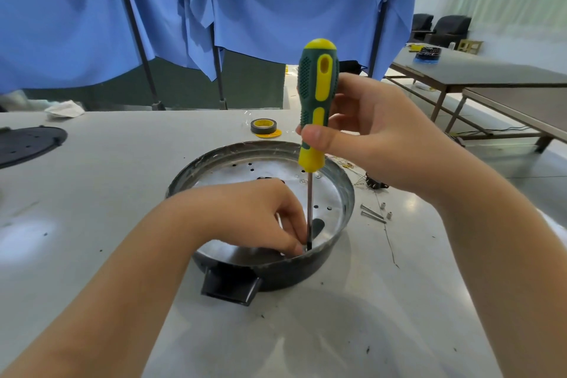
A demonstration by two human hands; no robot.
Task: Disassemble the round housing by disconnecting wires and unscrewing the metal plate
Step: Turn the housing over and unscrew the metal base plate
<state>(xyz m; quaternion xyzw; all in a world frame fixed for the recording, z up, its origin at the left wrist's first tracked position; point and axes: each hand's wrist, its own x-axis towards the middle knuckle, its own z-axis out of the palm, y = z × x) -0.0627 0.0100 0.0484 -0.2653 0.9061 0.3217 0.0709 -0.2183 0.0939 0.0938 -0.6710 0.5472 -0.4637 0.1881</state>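
Black round plate [29,144] sits way off to the left of the round housing [260,267] on the worktop [122,193]. My left hand [260,218] is down inside the housing on the metal plate [276,172], fingers pinched around the screwdriver [316,107] tip near the front wall. My right hand [368,135] grips the handle above the housing, shaft upright. Loose screws [372,213] lie just right of it, tape roll [264,126] behind.
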